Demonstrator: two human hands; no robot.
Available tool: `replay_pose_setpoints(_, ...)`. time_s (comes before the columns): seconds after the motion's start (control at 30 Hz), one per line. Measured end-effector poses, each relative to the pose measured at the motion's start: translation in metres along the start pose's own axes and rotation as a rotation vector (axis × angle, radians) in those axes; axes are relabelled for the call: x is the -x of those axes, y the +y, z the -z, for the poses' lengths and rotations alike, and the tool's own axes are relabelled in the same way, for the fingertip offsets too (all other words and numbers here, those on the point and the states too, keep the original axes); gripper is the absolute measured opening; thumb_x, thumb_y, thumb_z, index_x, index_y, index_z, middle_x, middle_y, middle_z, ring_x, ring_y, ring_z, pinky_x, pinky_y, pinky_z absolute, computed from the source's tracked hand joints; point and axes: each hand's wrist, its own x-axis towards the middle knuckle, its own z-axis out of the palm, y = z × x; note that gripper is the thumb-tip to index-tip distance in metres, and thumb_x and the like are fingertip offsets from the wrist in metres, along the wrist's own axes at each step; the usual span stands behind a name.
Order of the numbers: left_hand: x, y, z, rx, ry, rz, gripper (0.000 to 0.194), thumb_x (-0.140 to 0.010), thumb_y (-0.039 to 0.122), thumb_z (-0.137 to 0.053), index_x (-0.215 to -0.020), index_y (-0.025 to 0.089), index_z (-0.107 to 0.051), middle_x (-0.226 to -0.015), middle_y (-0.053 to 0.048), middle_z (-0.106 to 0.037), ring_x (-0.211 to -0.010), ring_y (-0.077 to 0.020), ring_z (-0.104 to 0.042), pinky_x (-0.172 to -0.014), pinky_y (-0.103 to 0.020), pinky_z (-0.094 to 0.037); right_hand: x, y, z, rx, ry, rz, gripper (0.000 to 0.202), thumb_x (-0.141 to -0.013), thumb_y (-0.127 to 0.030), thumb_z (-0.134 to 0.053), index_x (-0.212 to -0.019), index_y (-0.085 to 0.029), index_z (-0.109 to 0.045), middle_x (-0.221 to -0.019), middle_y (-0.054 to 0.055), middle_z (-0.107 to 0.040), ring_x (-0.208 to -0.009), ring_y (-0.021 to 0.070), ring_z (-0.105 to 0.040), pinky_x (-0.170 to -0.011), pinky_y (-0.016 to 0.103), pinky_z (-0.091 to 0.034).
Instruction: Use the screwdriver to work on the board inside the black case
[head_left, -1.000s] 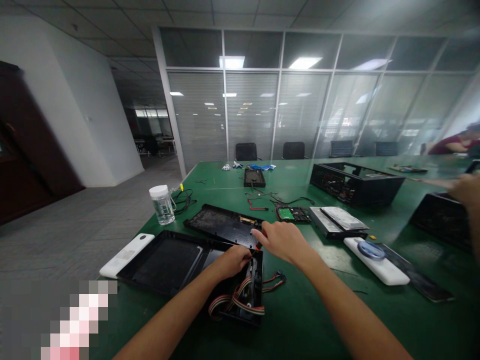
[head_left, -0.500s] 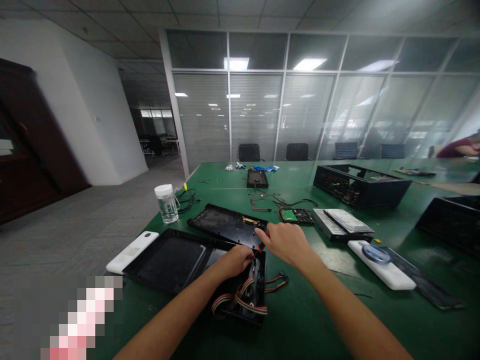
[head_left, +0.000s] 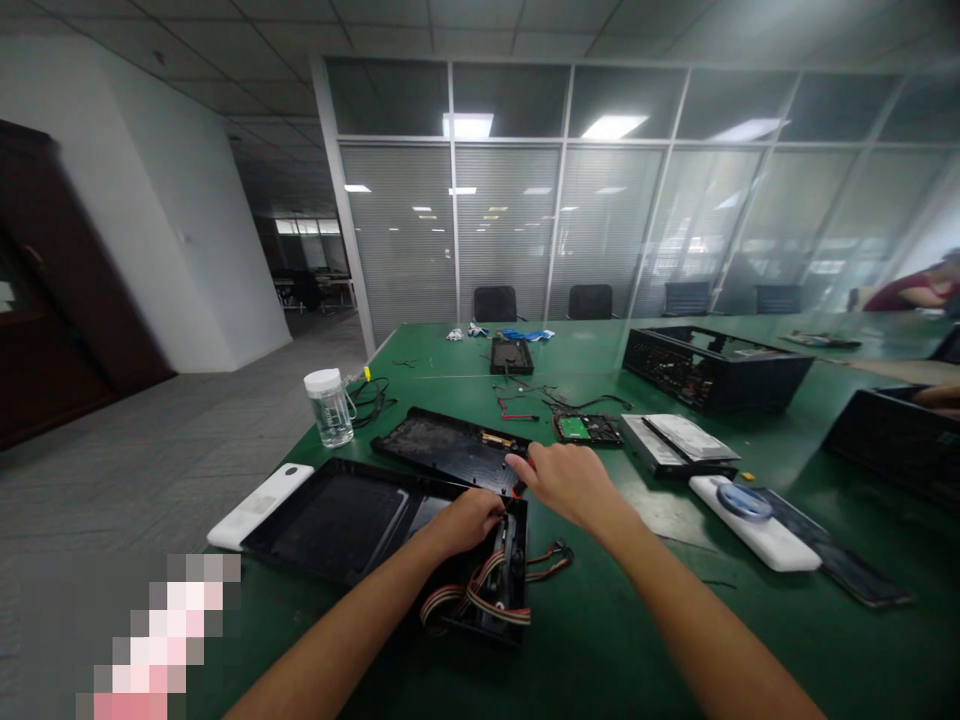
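My right hand [head_left: 566, 478] is wrapped round a screwdriver [head_left: 519, 487] with a red and black handle. Its tip points down toward the right end of a black plastic casing [head_left: 337, 515]. My left hand [head_left: 474, 520] is closed at that same end, its fingertips beside the screwdriver's tip; what they pinch is hidden. Striped ribbon wires [head_left: 480, 590] curl out of the casing below the left hand, and a thinner bundle with dark connectors [head_left: 559, 552] lies to the right. Behind the casing rests a second black panel [head_left: 442, 447] with a brass-coloured part on it.
A clear bottle [head_left: 330, 415] and a white case [head_left: 259, 510] stand on the left. Toward the right are a circuit board [head_left: 589, 429], a metal drive [head_left: 675, 450], another white case [head_left: 754, 525] and black computer cases [head_left: 712, 370]. A person in a red sleeve [head_left: 911, 292] is far right.
The view has shifted slightly, so things sit a little further left. Both hands keep nearly the same place at the casing's end. Part of another person's hand now shows at the far-right case.
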Motion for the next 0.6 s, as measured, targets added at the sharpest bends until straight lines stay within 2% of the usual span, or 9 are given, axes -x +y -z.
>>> replay_pose_setpoints(0.1,0.0002,0.0012,0.0013,-0.001,-0.015,0.011,0.015,-0.079,0.012,-0.047,-0.084,0.014,-0.062,-0.082,-0.005,-0.063,-0.078,-0.0161,-0.057,-0.072,-0.023,-0.041,0.0012,0.0016,0.0013,-0.036,-0.023,0.032,0.040,-0.090,-0.046,-0.025,-0.099,-0.016,-0.050,-0.082,0.011,-0.067,-0.076,0.0239,-0.063,-0.063,0.029,-0.038)
replay_pose_setpoints(0.2,0.0006,0.0018,0.0023,-0.004,-0.008,-0.003,0.014,-0.079,0.012,-0.048,-0.083,0.014,-0.061,-0.082,-0.005,-0.063,-0.078,-0.0158,-0.057,-0.071,-0.022,-0.041,0.0032,0.0024,0.0022,-0.010,-0.025,0.008,0.044,-0.090,-0.049,-0.024,-0.095,-0.016,-0.052,-0.082,0.012,-0.066,-0.077,0.0249,-0.063,-0.063,0.030,-0.037)
replay_pose_setpoints(0.3,0.0008,0.0013,0.0020,-0.017,-0.003,-0.014,0.014,-0.079,0.012,-0.047,-0.083,0.014,-0.061,-0.082,-0.005,-0.063,-0.078,-0.0159,-0.057,-0.072,-0.023,-0.041,0.0054,0.0024,0.0028,-0.064,-0.053,0.065,0.039,-0.090,-0.046,-0.026,-0.103,-0.017,-0.050,-0.083,0.010,-0.066,-0.076,0.0232,-0.063,-0.063,0.029,-0.037)
replay_pose_setpoints(0.37,0.0009,0.0008,0.0012,-0.020,-0.002,-0.014,0.014,-0.079,0.012,-0.048,-0.083,0.014,-0.061,-0.082,-0.005,-0.063,-0.079,-0.0161,-0.057,-0.072,-0.023,-0.041,0.0063,0.0024,0.0029,-0.059,-0.066,0.070,0.041,-0.090,-0.047,-0.026,-0.099,-0.017,-0.052,-0.083,0.010,-0.066,-0.078,0.0236,-0.063,-0.064,0.029,-0.037)
replay_pose_setpoints(0.43,0.0011,0.0004,0.0005,-0.019,-0.003,-0.014,0.015,-0.079,0.012,-0.048,-0.084,0.015,-0.061,-0.083,-0.004,-0.063,-0.080,-0.0160,-0.057,-0.073,-0.023,-0.041,0.0064,0.0025,0.0028,-0.024,-0.049,0.026,0.048,-0.090,-0.052,-0.023,-0.091,-0.016,-0.056,-0.083,0.013,-0.066,-0.079,0.0252,-0.063,-0.064,0.030,-0.038)
replay_pose_setpoints(0.53,0.0012,0.0004,0.0004,-0.021,-0.001,-0.011,0.015,-0.079,0.012,-0.047,-0.085,0.015,-0.061,-0.084,-0.004,-0.063,-0.081,-0.0160,-0.057,-0.074,-0.023,-0.041,0.0051,0.0025,0.0010,-0.056,-0.021,0.069,0.046,-0.091,-0.049,-0.022,-0.101,-0.017,-0.054,-0.082,0.011,-0.067,-0.076,0.0235,-0.063,-0.064,0.030,-0.038)
replay_pose_setpoints(0.6,0.0011,0.0009,0.0011,-0.027,-0.003,-0.009,0.015,-0.079,0.012,-0.047,-0.085,0.015,-0.061,-0.084,-0.004,-0.063,-0.080,-0.0156,-0.057,-0.073,-0.022,-0.041,0.0038,0.0023,-0.0013,-0.052,-0.017,0.083,0.046,-0.091,-0.048,-0.022,-0.100,-0.017,-0.055,-0.082,0.011,-0.067,-0.076,0.0236,-0.063,-0.064,0.030,-0.038)
